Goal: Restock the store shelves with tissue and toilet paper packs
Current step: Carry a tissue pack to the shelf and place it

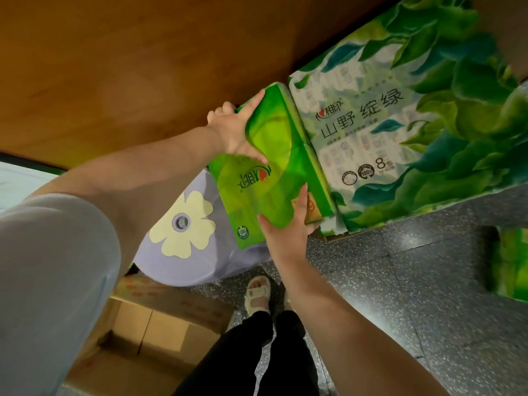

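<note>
A person slots a green tissue pack [265,170] onto a store shelf, both hands clamped on it.

The left hand [234,132] grips the pack's far end at 11 o'clock, fingers spread and wrapped over its edge; the right hand [288,224] holds the near end at 5 o'clock, thumb on top, fingers curled beneath. The pack sits mid-frame against the wooden shelf board [114,67], just beside a leaf-printed eight-pack [400,124] at 2 o'clock. Placement appears under way; the next move likely calls for pushing it flush beside its neighbour. Its glossy green wrap looks soft and crinkled, the logo upside down to the camera.
</note>
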